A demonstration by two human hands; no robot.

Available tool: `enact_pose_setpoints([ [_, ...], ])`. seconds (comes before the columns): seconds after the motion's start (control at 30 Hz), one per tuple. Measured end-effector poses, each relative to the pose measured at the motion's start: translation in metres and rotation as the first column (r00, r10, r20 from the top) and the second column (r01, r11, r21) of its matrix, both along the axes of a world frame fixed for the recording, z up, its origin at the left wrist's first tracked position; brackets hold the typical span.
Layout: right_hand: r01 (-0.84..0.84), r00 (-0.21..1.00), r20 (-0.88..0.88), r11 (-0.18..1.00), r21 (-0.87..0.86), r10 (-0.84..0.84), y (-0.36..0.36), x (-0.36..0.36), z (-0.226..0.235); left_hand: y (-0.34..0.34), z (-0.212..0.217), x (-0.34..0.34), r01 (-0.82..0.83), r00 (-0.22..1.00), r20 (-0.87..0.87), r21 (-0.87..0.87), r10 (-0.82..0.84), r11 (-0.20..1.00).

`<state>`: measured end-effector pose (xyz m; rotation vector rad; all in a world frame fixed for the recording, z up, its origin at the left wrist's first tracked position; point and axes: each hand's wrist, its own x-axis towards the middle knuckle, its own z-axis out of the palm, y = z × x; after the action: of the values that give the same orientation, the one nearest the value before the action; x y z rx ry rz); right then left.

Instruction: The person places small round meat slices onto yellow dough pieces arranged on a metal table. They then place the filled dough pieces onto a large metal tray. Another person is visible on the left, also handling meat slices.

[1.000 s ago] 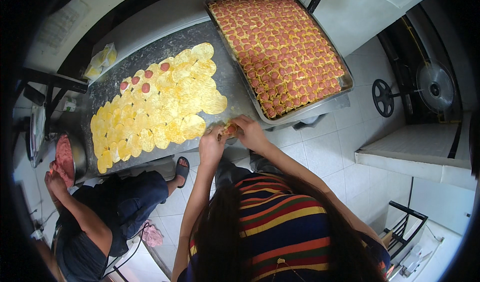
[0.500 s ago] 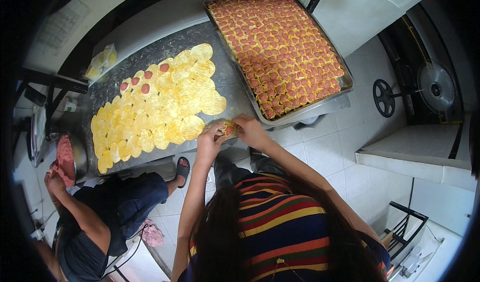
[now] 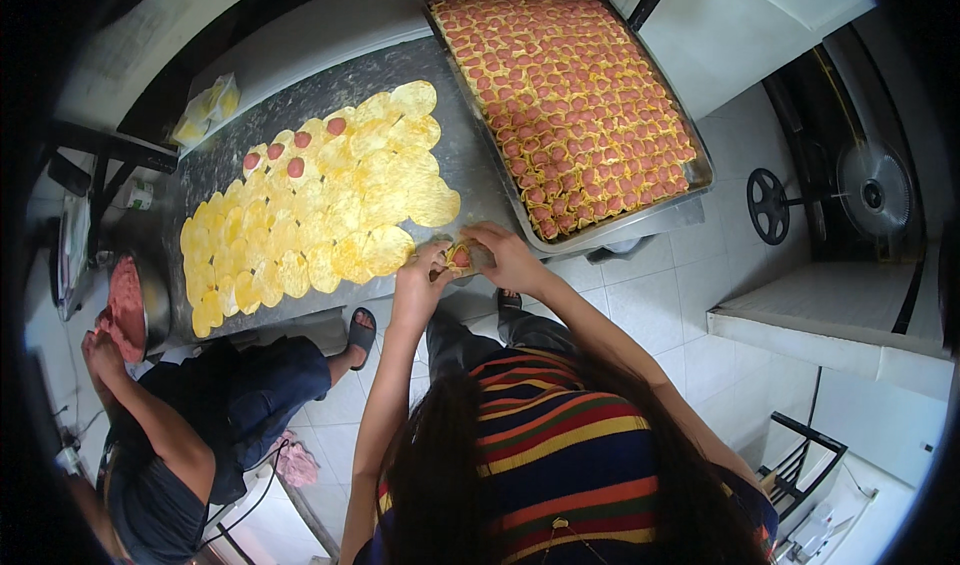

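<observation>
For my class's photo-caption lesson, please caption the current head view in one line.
Two hands work on a pink-filled wrapper near flat yellow wrappers and a metal tray of filled ones.

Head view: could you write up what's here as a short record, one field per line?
Left hand: holding a filled piece
Right hand: at the same piece, grip unclear
Counter: overlapping yellow rounds, five pink mounds on them
Tray: rows of filled pieces
Co-worker: hands near a bowl of pink filling
</observation>
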<state>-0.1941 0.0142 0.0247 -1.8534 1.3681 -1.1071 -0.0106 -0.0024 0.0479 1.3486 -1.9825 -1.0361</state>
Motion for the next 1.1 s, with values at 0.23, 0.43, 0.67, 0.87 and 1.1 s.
enact_pose_setpoints([
  [0.23, 0.019, 0.998, -0.067, 0.985, 0.169, -0.007, 0.003, 0.010, 0.001, 0.001, -0.009, -0.002, 0.021, 0.998, 0.054, 0.030, -0.023, 0.999],
  [0.43, 0.067, 0.994, -0.101, 0.981, 0.181, -0.049, -0.001, 0.006, 0.011, -0.003, -0.001, -0.001, 0.014, 0.999, 0.035, -0.079, -0.011, 0.997],
  [0.67, 0.025, 0.999, 0.028, 0.993, 0.113, -0.028, 0.000, 0.008, 0.003, -0.004, -0.005, -0.001, 0.002, 0.998, 0.069, -0.062, 0.002, 0.998],
  [0.87, 0.020, 0.997, -0.082, 0.995, 0.094, -0.013, 0.000, 0.014, 0.004, -0.003, -0.007, -0.005, -0.022, 0.998, 0.055, -0.018, 0.023, 1.000],
  [1.1, 0.027, 0.993, -0.116, 0.987, 0.157, -0.009, -0.002, 0.014, 0.003, -0.003, -0.016, -0.004, -0.019, 0.997, 0.079, -0.034, 0.021, 0.999],
])
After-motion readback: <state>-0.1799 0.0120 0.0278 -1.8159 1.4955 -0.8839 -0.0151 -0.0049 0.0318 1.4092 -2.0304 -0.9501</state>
